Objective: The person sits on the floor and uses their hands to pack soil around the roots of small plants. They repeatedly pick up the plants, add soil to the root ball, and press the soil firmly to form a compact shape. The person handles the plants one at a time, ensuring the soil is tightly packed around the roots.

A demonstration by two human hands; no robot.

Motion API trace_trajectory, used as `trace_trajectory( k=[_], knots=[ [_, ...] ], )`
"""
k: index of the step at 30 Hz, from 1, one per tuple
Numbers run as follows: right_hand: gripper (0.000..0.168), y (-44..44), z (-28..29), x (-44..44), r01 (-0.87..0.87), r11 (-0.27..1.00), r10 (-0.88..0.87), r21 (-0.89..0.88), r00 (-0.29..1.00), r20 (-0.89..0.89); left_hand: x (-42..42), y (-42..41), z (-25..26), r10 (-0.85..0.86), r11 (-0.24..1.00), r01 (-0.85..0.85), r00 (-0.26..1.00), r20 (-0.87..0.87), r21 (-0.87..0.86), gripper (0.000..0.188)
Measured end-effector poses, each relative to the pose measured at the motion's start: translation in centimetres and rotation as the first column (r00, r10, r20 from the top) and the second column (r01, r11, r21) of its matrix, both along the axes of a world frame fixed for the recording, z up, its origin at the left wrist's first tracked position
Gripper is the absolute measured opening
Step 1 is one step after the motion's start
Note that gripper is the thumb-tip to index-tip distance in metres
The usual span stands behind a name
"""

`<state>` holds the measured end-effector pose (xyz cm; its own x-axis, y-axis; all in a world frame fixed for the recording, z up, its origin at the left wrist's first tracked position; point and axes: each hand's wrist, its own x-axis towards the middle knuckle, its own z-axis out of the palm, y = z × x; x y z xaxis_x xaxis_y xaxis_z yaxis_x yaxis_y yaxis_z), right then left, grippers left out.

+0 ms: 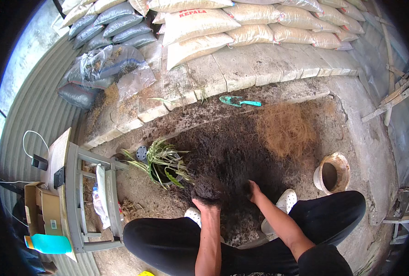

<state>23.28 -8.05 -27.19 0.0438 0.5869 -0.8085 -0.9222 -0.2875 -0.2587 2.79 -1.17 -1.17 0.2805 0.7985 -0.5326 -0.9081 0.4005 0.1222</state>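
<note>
My left hand [204, 204] cradles a clump of dark soil [207, 189] with roots or fibres in it, and most of my fingers are hidden by it. My right hand [254, 190] reaches into the heap of loose black soil [235, 151] between my feet. Its fingers are dark with soil and hard to make out. Left of the heap, close to my left hand, a plant with long striped leaves [164, 157] leans over a dark pot. A grey plastic pot with holes in its base [142, 153] lies beside the leaves.
A turquoise hand trowel [240, 101] lies beyond the heap, with brown coir fibre [287, 129] to its right. A dirty white bucket [332, 174] is at right. At left stands a wooden bench [72, 193] bearing a turquoise bottle [51, 243]. Filled sacks [197, 26] line the back.
</note>
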Motion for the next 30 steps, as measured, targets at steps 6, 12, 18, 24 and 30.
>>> trace_trajectory(
  k=[6, 12, 18, 24, 30],
  knots=[
    [0.033, 2.0, 12.8, -4.4, -0.175, 0.982, 0.177, 0.072, 0.983, -0.037, -2.6, -0.4, 0.4, 0.048, 0.999, -0.048, 0.999, -0.012, -0.023, 0.033],
    [0.030, 3.9, 16.8, -3.9, -0.178, 0.967, 0.196, 0.180, 0.977, -0.085, -0.4, 0.5, 1.0, -0.010, 1.000, 0.008, 0.995, -0.103, -0.016, 0.038],
    [0.035, 7.1, 21.4, 0.1, 0.024, 0.734, 0.140, 0.679, 0.972, -0.186, 2.0, 1.7, 2.4, -0.128, 0.986, 0.132, 0.991, -0.040, 0.104, 0.040],
    [0.033, 6.0, 32.2, 0.5, 0.251, 0.785, -0.124, 0.567, 0.960, -0.253, 3.7, 1.5, 5.4, -0.201, 0.975, 0.201, 0.980, -0.005, 0.093, 0.043],
    [0.033, 5.8, 31.9, -0.3, 0.326, 0.747, -0.119, 0.580, 0.923, -0.366, 3.5, 0.5, 6.1, -0.209, 0.969, 0.207, 0.978, 0.007, 0.133, 0.047]
  ],
)
